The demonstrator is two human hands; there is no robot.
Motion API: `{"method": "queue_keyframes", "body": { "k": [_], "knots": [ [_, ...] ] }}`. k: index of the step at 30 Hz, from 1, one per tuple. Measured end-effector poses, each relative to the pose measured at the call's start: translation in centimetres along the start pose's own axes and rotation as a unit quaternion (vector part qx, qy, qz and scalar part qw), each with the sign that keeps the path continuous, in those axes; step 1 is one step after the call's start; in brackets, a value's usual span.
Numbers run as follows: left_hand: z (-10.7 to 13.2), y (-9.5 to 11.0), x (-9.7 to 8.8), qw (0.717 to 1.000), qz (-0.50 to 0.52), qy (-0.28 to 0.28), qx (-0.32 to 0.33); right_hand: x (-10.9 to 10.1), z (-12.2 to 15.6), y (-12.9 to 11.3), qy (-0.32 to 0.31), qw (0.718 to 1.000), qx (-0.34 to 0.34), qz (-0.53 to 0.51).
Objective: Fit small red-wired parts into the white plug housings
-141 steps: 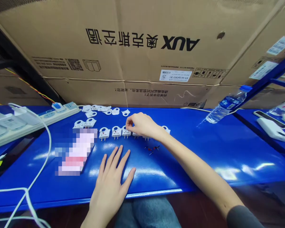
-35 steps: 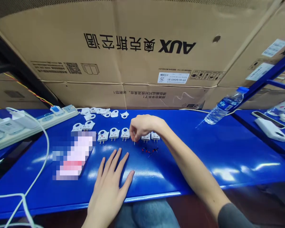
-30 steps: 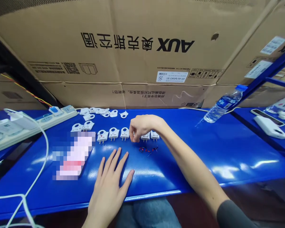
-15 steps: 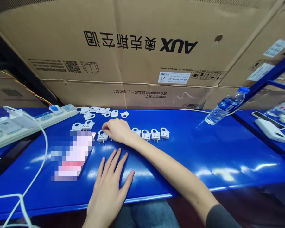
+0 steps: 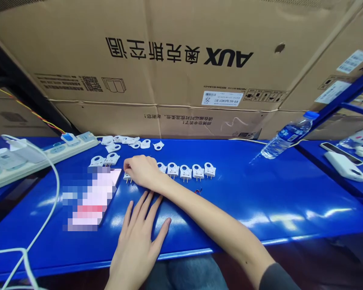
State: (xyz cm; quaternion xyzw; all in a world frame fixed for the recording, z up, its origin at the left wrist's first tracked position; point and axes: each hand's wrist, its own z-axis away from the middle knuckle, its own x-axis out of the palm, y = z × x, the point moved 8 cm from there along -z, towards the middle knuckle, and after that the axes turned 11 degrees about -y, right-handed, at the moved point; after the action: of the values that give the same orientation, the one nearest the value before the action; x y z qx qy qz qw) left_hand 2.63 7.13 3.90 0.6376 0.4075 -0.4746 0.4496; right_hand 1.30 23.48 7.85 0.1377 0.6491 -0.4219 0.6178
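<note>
Plugs, small white two-pin ones, sit in a row along the blue bench [image 5: 260, 189]; my right hand [image 5: 142, 171] reaches across to the plug at the row's left end [image 5: 127, 176], fingers curled over it, though I cannot tell if they pinch it. Four plugs to the right [image 5: 186, 171] look finished. Loose white covers [image 5: 130, 141] lie farther back, so I judge several remain. My left hand [image 5: 139, 241] lies flat, fingers spread
</note>
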Motion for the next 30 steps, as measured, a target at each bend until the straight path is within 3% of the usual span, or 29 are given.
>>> {"method": "queue_keyframes", "body": {
  "k": [9,16,21,24,27,30],
  "knots": [
    [0.1,0.0,0.1,1.0,-0.004,0.003,0.004,-0.2,0.7,-1.0,0.017,0.998,-0.019,0.049],
    [0.1,-0.1,0.0,1.0,0.004,0.013,0.005,-3.1,3.0,-1.1,0.04,0.997,-0.019,0.069],
    [0.1,0.0,0.0,1.0,0.003,0.014,0.008,-4.3,9.4,1.7,0.034,0.998,0.009,0.06],
    [0.1,0.0,0.1,1.0,0.005,0.015,0.008,-4.3,15.1,4.6,0.12,0.988,0.072,-0.06],
    [0.1,0.0,0.1,1.0,0.008,0.014,0.005,-2.3,19.6,7.1,0.182,0.957,0.144,-0.174],
    [0.1,0.1,0.0,1.0,0.008,0.007,0.003,-0.4,21.4,8.2,0.219,0.932,0.177,-0.229]
  ]
}}
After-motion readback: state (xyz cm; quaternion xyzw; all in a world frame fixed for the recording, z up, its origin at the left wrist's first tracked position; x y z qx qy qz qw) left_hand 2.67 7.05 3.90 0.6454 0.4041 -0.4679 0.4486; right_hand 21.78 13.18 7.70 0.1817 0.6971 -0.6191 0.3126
